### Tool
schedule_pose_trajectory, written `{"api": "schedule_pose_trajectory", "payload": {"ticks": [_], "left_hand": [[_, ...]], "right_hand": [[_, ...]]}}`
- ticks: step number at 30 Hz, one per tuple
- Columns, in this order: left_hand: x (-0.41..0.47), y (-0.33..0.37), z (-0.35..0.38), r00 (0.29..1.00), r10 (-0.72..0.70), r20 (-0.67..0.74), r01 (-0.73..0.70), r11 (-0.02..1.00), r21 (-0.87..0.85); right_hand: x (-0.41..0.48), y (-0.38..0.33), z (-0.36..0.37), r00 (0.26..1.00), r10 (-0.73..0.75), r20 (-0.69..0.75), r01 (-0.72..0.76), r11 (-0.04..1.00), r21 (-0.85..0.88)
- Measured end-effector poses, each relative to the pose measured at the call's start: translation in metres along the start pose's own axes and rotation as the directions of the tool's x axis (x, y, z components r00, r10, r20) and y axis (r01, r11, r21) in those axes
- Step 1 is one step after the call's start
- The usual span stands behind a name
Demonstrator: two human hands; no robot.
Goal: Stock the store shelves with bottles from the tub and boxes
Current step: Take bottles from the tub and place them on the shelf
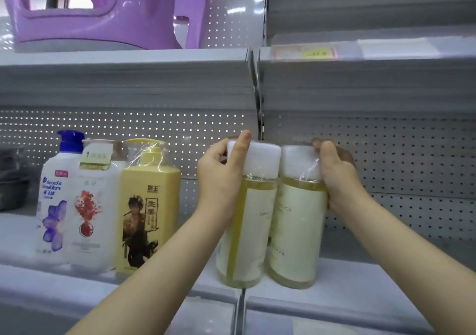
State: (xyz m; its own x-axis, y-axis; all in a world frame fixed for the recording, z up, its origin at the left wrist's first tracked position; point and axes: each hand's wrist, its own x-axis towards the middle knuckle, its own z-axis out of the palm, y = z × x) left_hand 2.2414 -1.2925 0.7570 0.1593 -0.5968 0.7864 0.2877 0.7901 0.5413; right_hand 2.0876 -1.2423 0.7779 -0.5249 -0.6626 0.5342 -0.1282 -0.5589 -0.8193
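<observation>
Stock: left bottle, right bottle yellow, white-capped, upright, touching on shelf | left hand clasps left bottle's cap | right hand clasps right bottle's cap

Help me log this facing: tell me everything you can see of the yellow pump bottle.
The yellow pump bottle is opaque pale-yellow plastic, square-shouldered, with a yellow pump head wrapped in clear film. Its front carries black Chinese characters and a drawn dark-haired figure. It stands upright on the shelf, rightmost in a row of three, its left side against the white bottle with a red print.
</observation>
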Motion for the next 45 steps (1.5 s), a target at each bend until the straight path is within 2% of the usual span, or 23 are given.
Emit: {"api": "schedule_pose_trajectory", "payload": {"ticks": [5, 8, 19, 21, 24, 27, 29, 33, 37, 40, 43, 45], "left_hand": [[0.013, -0.018, -0.001, 0.979, -0.199, 0.034, 0.200, 0.979, -0.033], [0.016, -0.023, -0.004, 0.962, -0.270, 0.029, 0.271, 0.962, -0.044], [0.009, -0.030, -0.012, 0.953, -0.291, 0.080, 0.297, 0.953, -0.060], [0.006, -0.027, -0.016, 0.957, -0.279, 0.080, 0.281, 0.959, -0.019], [-0.009, -0.028, -0.028, 0.937, -0.287, 0.199, 0.256, 0.952, 0.169], [-0.036, -0.036, -0.042, 0.895, -0.349, 0.278, 0.250, 0.909, 0.334], [-0.045, -0.042, -0.048, 0.892, -0.344, 0.292, 0.219, 0.895, 0.388], [-0.045, -0.037, -0.053, 0.879, -0.339, 0.334, 0.213, 0.908, 0.361], [-0.041, -0.033, -0.066, 0.797, -0.425, 0.429, 0.298, 0.895, 0.333], [-0.041, -0.029, -0.069, 0.759, -0.490, 0.430, 0.369, 0.866, 0.336], [-0.047, -0.027, -0.063, 0.752, -0.514, 0.413, 0.367, 0.847, 0.386], [-0.049, -0.032, -0.062, 0.778, -0.511, 0.367, 0.348, 0.835, 0.426]], "right_hand": [[0.018, 0.012, 0.004, 0.995, 0.048, 0.084, -0.041, 0.996, -0.079], [0.021, 0.016, 0.011, 0.988, 0.119, 0.096, -0.111, 0.990, -0.091], [0.006, 0.018, 0.012, 0.997, -0.002, 0.081, 0.009, 0.996, -0.084], [0.000, 0.014, 0.011, 0.996, -0.042, 0.080, 0.051, 0.992, -0.113], [-0.013, 0.016, 0.001, 0.987, -0.078, 0.142, 0.117, 0.949, -0.292], [-0.034, 0.031, -0.017, 0.971, 0.004, 0.240, 0.089, 0.922, -0.376], [-0.044, 0.044, -0.026, 0.964, 0.069, 0.257, 0.046, 0.907, -0.419], [-0.048, 0.053, -0.033, 0.973, 0.120, 0.195, -0.033, 0.917, -0.398], [-0.047, 0.048, -0.043, 0.926, 0.220, 0.305, -0.103, 0.928, -0.357], [-0.048, 0.045, -0.046, 0.890, 0.272, 0.365, -0.146, 0.930, -0.339], [-0.053, 0.050, -0.039, 0.904, 0.279, 0.325, -0.133, 0.904, -0.407], [-0.057, 0.055, -0.037, 0.915, 0.264, 0.306, -0.117, 0.897, -0.425]]}}
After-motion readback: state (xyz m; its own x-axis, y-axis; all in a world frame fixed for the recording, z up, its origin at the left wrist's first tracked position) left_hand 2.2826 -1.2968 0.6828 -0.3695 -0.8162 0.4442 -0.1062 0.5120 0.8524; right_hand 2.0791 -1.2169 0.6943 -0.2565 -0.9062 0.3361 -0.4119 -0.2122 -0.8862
